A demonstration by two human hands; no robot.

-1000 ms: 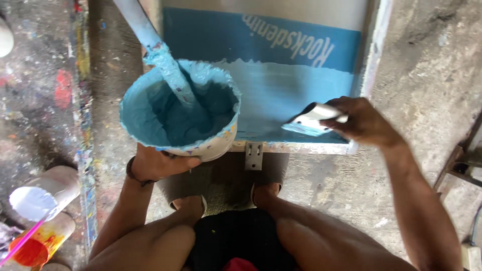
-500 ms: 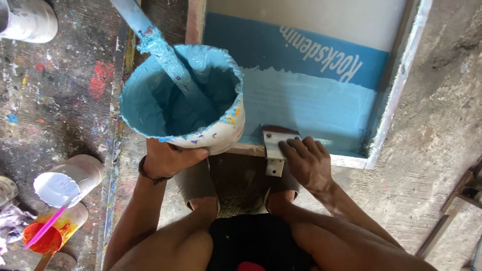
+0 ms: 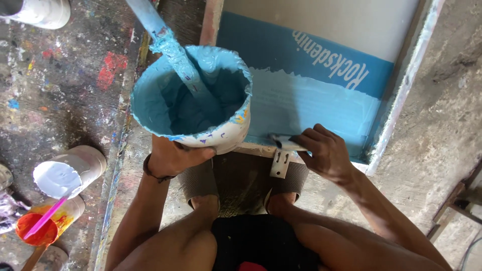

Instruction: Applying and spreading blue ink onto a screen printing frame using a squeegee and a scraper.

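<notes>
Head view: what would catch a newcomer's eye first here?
A bucket full of light blue paint, with a coated stick in it, sits centre-left, gripped from below by the left hand. To its right, the right hand presses a scraper on the blue-smeared printing screen.

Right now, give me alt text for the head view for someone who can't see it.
Left hand holds a tub of blue ink with a stick in it, tilted over a framed screen. Right hand presses a scraper at the screen's near edge.
</notes>
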